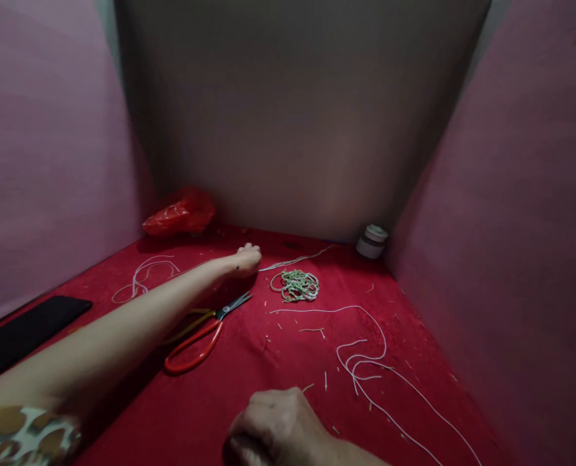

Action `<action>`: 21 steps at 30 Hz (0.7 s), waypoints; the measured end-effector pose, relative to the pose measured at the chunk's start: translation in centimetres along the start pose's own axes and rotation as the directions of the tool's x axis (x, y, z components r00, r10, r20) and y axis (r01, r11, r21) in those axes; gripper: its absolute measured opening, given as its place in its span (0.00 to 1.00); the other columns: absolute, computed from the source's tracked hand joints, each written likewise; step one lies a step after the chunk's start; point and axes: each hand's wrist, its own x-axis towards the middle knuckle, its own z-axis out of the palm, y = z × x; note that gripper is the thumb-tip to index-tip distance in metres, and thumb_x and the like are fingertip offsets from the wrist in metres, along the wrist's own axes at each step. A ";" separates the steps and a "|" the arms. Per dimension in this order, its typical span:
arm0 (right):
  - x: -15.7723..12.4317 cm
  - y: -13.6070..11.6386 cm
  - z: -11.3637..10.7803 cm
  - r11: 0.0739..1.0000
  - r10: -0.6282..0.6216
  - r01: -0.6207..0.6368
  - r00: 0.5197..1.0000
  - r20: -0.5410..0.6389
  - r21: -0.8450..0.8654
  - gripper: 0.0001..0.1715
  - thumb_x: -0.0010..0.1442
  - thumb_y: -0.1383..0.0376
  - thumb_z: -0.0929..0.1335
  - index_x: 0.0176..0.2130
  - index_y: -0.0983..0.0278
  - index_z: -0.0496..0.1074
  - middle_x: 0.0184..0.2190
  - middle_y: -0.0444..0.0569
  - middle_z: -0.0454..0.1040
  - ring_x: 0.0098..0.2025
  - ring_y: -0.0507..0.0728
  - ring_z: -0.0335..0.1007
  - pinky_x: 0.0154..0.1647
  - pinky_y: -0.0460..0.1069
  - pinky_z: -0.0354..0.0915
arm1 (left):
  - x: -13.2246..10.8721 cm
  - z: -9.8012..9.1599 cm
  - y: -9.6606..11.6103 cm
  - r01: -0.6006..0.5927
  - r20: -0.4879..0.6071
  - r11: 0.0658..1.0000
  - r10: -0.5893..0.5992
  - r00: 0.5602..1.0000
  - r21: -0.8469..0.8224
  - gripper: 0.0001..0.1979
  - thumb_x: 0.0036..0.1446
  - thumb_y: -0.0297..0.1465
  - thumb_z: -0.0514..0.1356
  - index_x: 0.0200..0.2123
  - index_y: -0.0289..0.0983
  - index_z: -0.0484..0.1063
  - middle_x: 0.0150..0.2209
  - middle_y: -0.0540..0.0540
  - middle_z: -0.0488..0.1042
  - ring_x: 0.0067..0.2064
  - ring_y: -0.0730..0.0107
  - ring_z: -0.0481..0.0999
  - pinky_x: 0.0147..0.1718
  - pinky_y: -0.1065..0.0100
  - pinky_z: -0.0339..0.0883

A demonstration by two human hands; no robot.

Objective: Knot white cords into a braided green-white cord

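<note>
My left arm stretches far forward across a red cloth [249, 382]. My left hand [246, 260] is closed in a fist at the back, gripping a white cord [295, 261] that runs on to the right. My right hand [278, 430] rests near me at the bottom edge, fingers curled shut; what it holds, if anything, is hidden. Red-handled scissors [198, 340] lie just under my left forearm. A small tangle of green-and-white cord [298, 285] sits right of my left hand.
A loose white cord [365, 362] snakes across the right side. More cord [145, 275] loops at the left. A small white spool [372, 241] stands in the back right corner, a red plastic bag [181, 212] back left, a black phone [21, 333] at left. Pink walls enclose the cloth.
</note>
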 end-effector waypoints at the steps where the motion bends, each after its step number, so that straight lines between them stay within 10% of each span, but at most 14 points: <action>1: 0.0 0.0 0.0 1.000 0.002 -0.002 1.000 0.017 -0.002 0.07 0.51 0.68 0.64 0.29 0.64 0.71 0.23 0.44 0.72 0.23 0.48 0.64 0.23 0.42 0.55 | -0.4 0.2 0.2 -0.001 -0.016 1.000 0.001 1.000 -0.004 0.08 0.45 0.23 0.54 0.28 0.30 0.72 0.42 0.33 0.68 0.46 0.53 0.65 0.43 0.57 0.59; 9: 0.2 0.2 0.4 0.999 0.021 -0.017 0.997 0.078 -0.051 0.08 0.53 0.64 0.64 0.31 0.64 0.73 0.25 0.45 0.74 0.25 0.49 0.66 0.26 0.43 0.58 | -1.9 -4.5 0.0 -0.023 -0.045 0.966 0.012 0.999 -0.258 0.06 0.52 0.31 0.50 0.30 0.35 0.63 0.32 0.43 0.73 0.35 0.65 0.72 0.35 0.64 0.65; 15: 0.7 -0.8 -0.8 0.995 0.088 -0.081 0.986 0.140 -0.054 0.10 0.55 0.64 0.63 0.32 0.64 0.72 0.27 0.45 0.74 0.25 0.48 0.65 0.27 0.41 0.60 | -2.2 -10.4 1.4 0.010 -0.037 0.466 -0.091 0.995 -0.885 0.06 0.47 0.30 0.56 0.26 0.36 0.60 0.22 0.51 0.64 0.21 0.77 0.66 0.28 0.66 0.66; 21: 0.9 -2.1 -2.2 0.992 0.112 -0.106 0.991 0.078 -0.071 0.08 0.53 0.66 0.64 0.32 0.64 0.73 0.28 0.46 0.75 0.27 0.49 0.68 0.28 0.41 0.59 | -4.0 -15.6 4.6 0.014 -0.190 0.730 -0.195 0.962 -0.683 0.09 0.51 0.35 0.56 0.32 0.35 0.66 0.20 0.52 0.58 0.22 0.79 0.58 0.26 0.69 0.58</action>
